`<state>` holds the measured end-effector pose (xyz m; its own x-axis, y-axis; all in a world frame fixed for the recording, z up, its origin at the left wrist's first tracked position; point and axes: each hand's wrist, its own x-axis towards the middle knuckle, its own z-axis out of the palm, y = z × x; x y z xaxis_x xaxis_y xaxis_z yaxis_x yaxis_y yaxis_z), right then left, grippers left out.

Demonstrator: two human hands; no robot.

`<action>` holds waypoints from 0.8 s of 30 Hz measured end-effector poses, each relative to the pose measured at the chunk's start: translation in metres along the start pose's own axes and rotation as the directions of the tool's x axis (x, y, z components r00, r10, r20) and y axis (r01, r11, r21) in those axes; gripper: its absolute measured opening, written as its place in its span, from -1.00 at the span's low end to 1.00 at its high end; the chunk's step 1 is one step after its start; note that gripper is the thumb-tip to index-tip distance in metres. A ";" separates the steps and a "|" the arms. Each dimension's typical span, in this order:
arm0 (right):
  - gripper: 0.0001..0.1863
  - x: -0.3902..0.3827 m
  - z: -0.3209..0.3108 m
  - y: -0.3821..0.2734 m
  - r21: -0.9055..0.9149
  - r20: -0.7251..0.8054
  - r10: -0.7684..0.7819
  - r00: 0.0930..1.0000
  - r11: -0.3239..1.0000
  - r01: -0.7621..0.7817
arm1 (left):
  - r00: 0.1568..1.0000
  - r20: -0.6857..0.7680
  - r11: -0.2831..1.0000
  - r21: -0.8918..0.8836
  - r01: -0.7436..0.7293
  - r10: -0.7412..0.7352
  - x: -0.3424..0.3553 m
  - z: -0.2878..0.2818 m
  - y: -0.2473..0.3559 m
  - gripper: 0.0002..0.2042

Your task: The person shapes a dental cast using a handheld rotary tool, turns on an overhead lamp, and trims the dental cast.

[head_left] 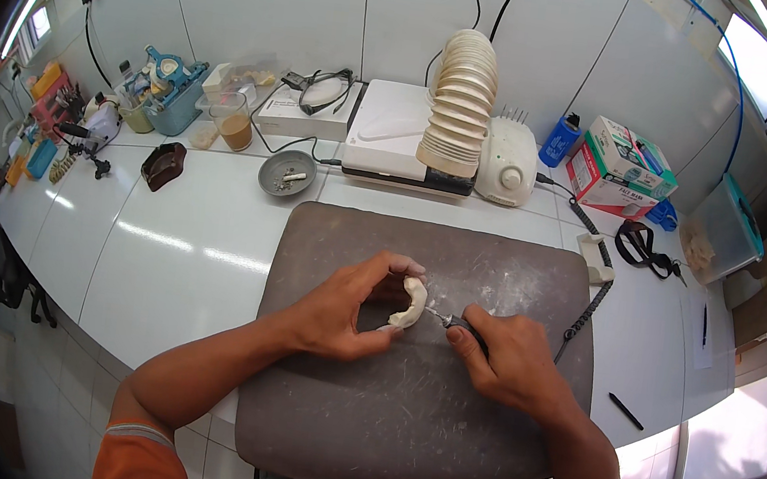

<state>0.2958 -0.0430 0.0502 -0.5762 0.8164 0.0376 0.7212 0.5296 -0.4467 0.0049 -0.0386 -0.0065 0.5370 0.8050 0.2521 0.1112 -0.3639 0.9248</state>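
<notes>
A cream, horseshoe-shaped dental cast point(410, 305) is pinched at its two ends between the thumb and fingers of my left hand point(353, 302). My right hand point(510, 356) grips a dark rotary handpiece point(466, 329), whose thin metal bur points left at the cast. The bur tip is very near the cast's outer side; whether it touches, I cannot tell. Both hands are over a brown work mat point(362, 426), which carries white dust and scratches, thickest just beyond the handpiece.
Behind the mat stand a ribbed suction hose point(461, 97) on a white box point(390, 136) and a white control unit point(507, 173). A coiled cord point(573, 323) runs along the mat's right side. A grey bowl point(270, 173), a brown cup point(235, 131) and a black pen point(626, 411) are on the table.
</notes>
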 end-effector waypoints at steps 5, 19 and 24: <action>-0.54 0.001 0.005 0.000 -0.016 0.008 0.022 1.000 1.000 -0.022 | 0.999 0.029 0.999 0.003 0.040 -0.040 0.000 0.000 0.002 -0.31; -0.53 0.002 0.004 -0.003 -0.032 0.031 0.059 0.998 0.998 -0.058 | 0.998 0.040 0.999 0.011 0.037 -0.037 0.001 -0.002 0.000 -0.31; -0.53 0.001 0.005 -0.003 -0.038 0.018 0.049 0.999 0.998 -0.048 | 0.998 0.049 0.995 0.093 0.027 -0.032 0.002 -0.001 0.006 -0.28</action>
<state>0.2913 -0.0453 0.0472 -0.5474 0.8369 -0.0002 0.7618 0.4982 -0.4141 0.0063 -0.0385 -0.0006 0.5735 0.7922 0.2084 0.2030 -0.3839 0.9008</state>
